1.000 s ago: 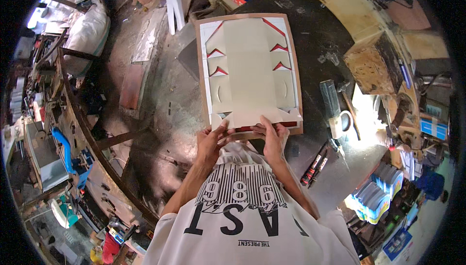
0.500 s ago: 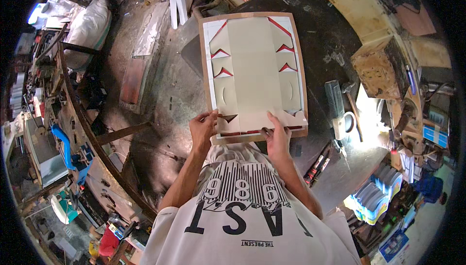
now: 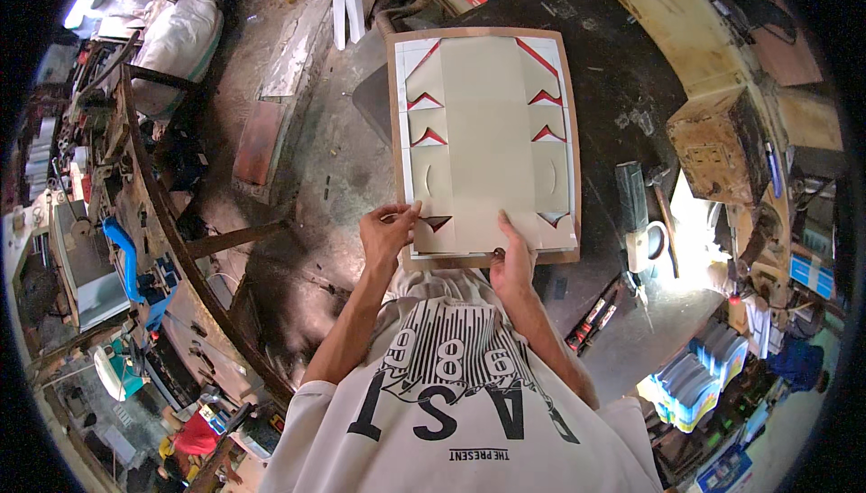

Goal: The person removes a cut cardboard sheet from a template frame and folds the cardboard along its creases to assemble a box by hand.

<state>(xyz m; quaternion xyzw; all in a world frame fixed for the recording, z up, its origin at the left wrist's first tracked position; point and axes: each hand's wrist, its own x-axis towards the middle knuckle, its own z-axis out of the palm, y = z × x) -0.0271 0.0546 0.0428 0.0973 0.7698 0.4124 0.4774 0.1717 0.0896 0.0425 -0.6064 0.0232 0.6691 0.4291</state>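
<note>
Cream card (image 3: 489,137): lies on brown board (image 3: 563,257), gripped at lower edge by right hand (image 3: 514,267); touched at left edge by left hand (image 3: 384,239), cannot tell whether pinched.

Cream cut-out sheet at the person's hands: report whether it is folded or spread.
Spread: the cream sheet lies opened out, side panels extending left and right of its middle panel.

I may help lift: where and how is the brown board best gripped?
Probably pinch the brown board midway along its right edge, from the right: its bare margin lies exposed there, and the left hand and right hand are at its near end.
</note>
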